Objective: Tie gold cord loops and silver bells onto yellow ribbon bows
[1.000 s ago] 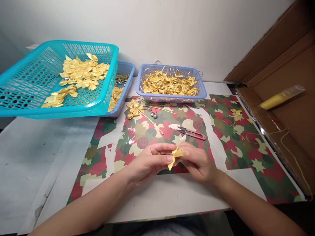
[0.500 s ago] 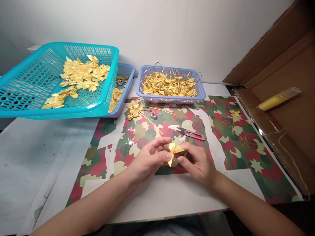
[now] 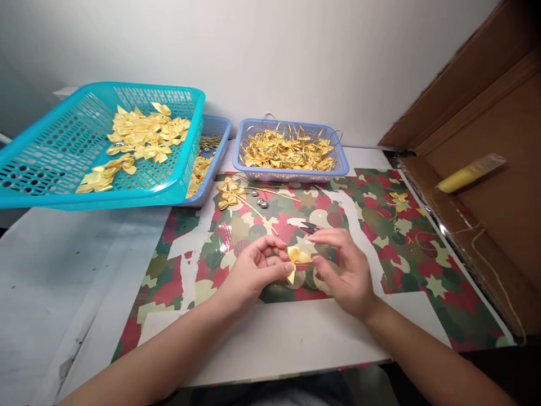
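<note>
Between the thumb and fingers of my left hand (image 3: 262,265) is a yellow ribbon bow (image 3: 297,257), its loops and tails spread to the right. My right hand (image 3: 344,270) is just right of the bow, thumb and fingers apart; its thumb tip is close to one ribbon end, and I cannot tell whether they touch. Behind my right hand lies a pair of thread snips (image 3: 310,227), its handle hidden by the fingers. Several yellow bows (image 3: 229,193) with gold stems rest farther back, beside small silver bells (image 3: 262,203).
At the left a turquoise basket (image 3: 195,141) of yellow bows overlaps a blue basket (image 3: 222,149). Another blue basket (image 3: 291,176) of bows with gold loops stands by the wall. A cardboard box (image 3: 473,208) with a yellow tube (image 3: 469,173) borders the right side. A loose bow (image 3: 398,197) lies nearby.
My right hand has opened and drawn slightly right, away from the bow, and now covers the snips' handle. My left hand keeps its hold on the bow. The view has shifted slightly.
</note>
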{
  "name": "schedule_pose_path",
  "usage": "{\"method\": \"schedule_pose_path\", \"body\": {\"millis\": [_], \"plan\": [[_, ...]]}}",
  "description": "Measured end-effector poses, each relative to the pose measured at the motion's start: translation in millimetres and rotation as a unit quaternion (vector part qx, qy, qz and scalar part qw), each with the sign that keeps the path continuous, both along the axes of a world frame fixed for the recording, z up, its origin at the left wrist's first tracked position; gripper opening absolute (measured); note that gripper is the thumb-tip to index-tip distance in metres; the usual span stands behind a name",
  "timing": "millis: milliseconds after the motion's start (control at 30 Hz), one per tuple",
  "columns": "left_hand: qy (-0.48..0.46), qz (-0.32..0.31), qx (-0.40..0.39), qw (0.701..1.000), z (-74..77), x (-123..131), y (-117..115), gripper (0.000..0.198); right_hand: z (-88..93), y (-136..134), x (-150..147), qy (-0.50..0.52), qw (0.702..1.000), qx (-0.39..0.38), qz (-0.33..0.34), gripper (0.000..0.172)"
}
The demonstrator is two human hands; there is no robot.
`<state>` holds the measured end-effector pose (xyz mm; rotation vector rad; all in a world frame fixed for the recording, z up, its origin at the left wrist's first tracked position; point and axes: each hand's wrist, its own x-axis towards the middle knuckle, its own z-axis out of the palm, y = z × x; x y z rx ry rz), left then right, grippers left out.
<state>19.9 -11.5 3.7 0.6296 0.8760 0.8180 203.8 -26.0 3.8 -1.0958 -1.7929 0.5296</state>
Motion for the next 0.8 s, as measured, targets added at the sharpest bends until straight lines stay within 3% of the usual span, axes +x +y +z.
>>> {"method": "schedule_pose_path", "body": {"millis": [133,367,500,633,800], "plan": [[0.073,0.009,0.080,0.994,2.6,0.8,-3.2,0.028,0.7,-0.5,-0.2,-0.045,0.998,0.045,-0.006,0.011],[0.092,0.001,0.122,0.988,2.0,0.9,-6.0,0.025,-5.8,-0.9,-7.9,-0.054,0.998,-0.008,0.033,0.013],[0.106,-0.040,0.166,0.980,-2.1,-0.9,-5.9,0.011,-5.1,-0.7,-5.6,-0.019,0.999,-0.002,0.034,0.014],[0.165,-0.070,0.180,0.967,-5.4,-2.0,-4.6,0.010,-4.3,0.1,-4.6,0.021,0.999,-0.001,0.029,0.012],[0.204,-0.063,0.202,0.956,-5.9,-1.7,-2.0,0.018,-1.6,1.0,-2.0,0.132,0.984,-0.104,0.063,0.010]]}}
